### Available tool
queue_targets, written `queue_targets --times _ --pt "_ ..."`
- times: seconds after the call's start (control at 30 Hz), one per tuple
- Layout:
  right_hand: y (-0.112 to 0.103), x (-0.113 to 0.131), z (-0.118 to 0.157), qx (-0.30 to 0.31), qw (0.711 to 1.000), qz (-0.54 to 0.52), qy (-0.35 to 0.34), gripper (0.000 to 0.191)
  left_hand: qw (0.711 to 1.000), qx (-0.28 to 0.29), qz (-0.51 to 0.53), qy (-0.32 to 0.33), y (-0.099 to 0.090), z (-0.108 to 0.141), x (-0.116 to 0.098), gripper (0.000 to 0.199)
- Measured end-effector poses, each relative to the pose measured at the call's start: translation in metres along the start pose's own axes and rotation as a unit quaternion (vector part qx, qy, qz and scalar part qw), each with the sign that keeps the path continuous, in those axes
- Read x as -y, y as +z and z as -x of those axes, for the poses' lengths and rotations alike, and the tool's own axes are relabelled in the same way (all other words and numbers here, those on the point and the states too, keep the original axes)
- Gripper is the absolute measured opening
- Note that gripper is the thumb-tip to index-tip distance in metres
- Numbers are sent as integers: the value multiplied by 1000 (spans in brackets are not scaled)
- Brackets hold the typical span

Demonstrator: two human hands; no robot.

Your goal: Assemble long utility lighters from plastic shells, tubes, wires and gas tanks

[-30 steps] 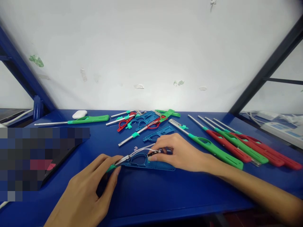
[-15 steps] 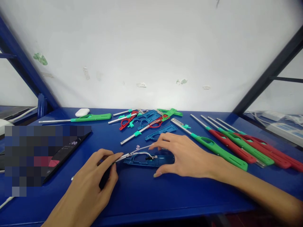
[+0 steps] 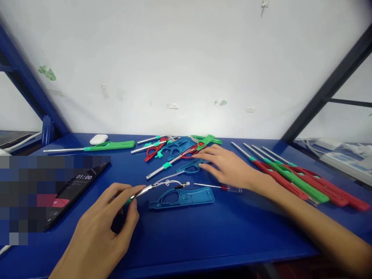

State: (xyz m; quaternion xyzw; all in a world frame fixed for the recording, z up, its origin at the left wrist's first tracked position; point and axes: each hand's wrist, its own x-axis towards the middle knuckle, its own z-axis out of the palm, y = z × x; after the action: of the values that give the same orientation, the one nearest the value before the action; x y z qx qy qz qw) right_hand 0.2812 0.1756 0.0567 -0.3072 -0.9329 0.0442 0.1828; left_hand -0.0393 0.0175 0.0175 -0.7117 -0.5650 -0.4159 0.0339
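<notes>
My left hand pinches the metal lighter tube between thumb and fingers. From the tube's end trail white wires and a thin pale hose. Just right of it, a blue shell half lies hollow side up on the table. My right hand reaches over the far blue shell half, fingers stretched out and apart at its right end; whether they touch it I cannot tell. Between the shells lies a screwdriver with a clear red handle.
Loose tubes and red, blue and green shell parts lie at the back. Several lighters lie in a row on the right. A green lighter, a white case and a phone lie left on the blue table.
My right hand has left the hose end and near blue shell, moving back toward the far shell. The screwdriver has come into view. A green lighter on the right no longer shows near my forearm.
</notes>
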Motion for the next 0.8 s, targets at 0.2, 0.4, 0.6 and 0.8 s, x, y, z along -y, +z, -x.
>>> queue_targets --times 0.2,0.4,0.6,0.8 --pt "17 -26 -5 5 1000 -23 -13 35 1000 18 -14 4 0 5 10 31" --pt "-6 -11 -3 -42 995 -86 32 30 999 22 -29 29 -5 6 12 27" --pt "-33 33 8 71 972 -219 43 45 998 -38 -18 50 -6 16 0 27" --pt "-23 63 14 217 933 -283 40 34 995 38 -17 89 -16 31 1 32"
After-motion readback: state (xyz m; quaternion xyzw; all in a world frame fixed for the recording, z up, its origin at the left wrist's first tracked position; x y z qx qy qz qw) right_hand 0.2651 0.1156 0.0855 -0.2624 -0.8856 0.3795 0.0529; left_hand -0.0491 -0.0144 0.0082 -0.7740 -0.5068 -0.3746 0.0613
